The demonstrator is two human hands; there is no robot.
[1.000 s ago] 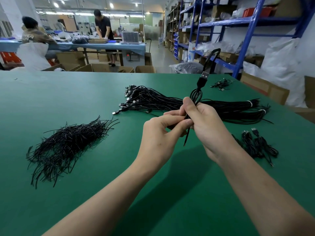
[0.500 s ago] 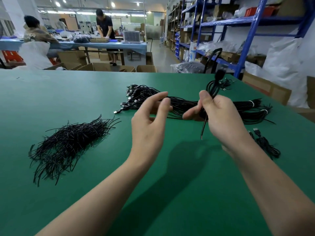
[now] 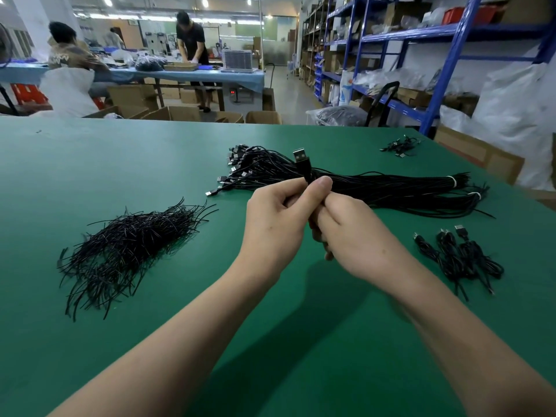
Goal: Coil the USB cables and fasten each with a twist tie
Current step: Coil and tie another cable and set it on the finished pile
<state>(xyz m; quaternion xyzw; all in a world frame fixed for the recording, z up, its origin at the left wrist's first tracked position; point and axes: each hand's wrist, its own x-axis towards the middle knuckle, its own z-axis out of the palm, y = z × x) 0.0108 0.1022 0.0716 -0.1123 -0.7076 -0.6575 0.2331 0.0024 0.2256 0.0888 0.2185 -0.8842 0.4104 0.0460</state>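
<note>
A green table [image 3: 90, 164] holds a long bundle of uncoiled USB cables [image 3: 391, 188] lying across its middle, plugs fanned at the bundle's left end and white bands round its right end.

Well left of the bundle and nearer the person lies a loose pile of black twist ties [image 3: 132, 245].

Two bare forearms reach in from the near edge and meet just in front of the bundle. The left hand [image 3: 279, 218] is raised with its back toward the viewer, fingers curled inward, thumb and forefinger pinching a coiled cable [image 3: 306, 170] just below its USB plug, which stands upright in front of the bundle's left half. The right hand [image 3: 355, 236] touches the left hand from the other side. Its fingers are folded tight round the lower part of the same cable, knuckles up, thumb hidden. Whether a tie is on the cable cannot be seen.

Right of the bundle's banded end, and nearer, lie a few tied coils [image 3: 463, 257]. Beyond that end sits a small cluster of cables [image 3: 400, 145].
</note>
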